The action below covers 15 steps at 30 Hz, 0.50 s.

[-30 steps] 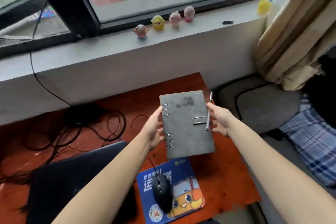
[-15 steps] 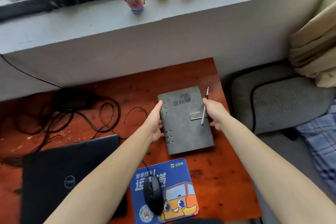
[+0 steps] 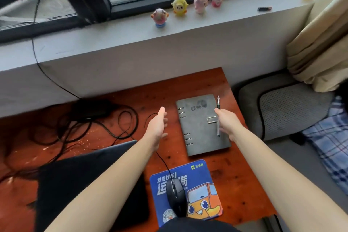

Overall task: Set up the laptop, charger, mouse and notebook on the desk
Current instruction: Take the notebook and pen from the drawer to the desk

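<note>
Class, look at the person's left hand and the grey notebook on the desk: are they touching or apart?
Apart. The head view shows a strip of bare desk between the open left hand and the ringed edge of the notebook.

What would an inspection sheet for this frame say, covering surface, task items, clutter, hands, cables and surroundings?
Surface: reddish-brown wooden desk, worn and speckled.
Job's things: grey ring-bound notebook lies flat at the right; closed black laptop at the left; black wired mouse sits on the blue cartoon mouse pad; black charger brick near the wall.
Clutter: silver pen along the notebook's right edge.
Hands: left hand open, apart from the notebook; right hand touching the notebook's right edge by the pen.
Cables: tangled black cords at the left.
Surroundings: four toy figurines on the grey windowsill; beige curtain; grey chair cushion.
</note>
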Tool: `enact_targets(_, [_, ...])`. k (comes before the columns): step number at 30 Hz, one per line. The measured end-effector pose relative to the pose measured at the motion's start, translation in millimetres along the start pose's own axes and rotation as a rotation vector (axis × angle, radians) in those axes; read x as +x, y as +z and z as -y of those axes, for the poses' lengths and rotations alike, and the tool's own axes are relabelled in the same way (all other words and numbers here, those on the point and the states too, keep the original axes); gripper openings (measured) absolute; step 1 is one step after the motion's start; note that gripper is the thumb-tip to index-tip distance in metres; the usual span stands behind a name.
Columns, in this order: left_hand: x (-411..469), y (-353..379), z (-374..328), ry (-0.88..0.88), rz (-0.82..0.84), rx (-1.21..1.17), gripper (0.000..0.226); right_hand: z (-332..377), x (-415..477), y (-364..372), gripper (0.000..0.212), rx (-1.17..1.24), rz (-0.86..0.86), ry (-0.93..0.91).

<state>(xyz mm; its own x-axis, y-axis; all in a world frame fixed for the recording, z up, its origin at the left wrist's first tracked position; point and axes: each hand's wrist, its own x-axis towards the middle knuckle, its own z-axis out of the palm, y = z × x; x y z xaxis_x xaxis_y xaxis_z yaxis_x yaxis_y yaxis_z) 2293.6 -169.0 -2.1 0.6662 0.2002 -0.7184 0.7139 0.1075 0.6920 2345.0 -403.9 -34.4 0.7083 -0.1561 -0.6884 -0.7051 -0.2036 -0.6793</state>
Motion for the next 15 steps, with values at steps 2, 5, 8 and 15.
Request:
enact_targets(2, [-10, -24, 12, 0.145, -0.056, 0.198, 0.047, -3, -18, 21, 0.016, -0.012, 0.044, 0.000])
enact_targets(5, [-30, -65, 44, 0.305, -0.110, 0.468, 0.054, -10, -40, 62, 0.012, -0.085, 0.161, -0.001])
enact_targets(8, [-47, -106, 85, 0.337, -0.133, 0.643, 0.063, -25, -53, 102, 0.014, -0.365, 0.209, -0.116])
enact_targets(15, [-76, -153, 142, 0.272, -0.100, 1.004, 0.080, -53, -69, 152, 0.031, -0.912, 0.033, -0.247])
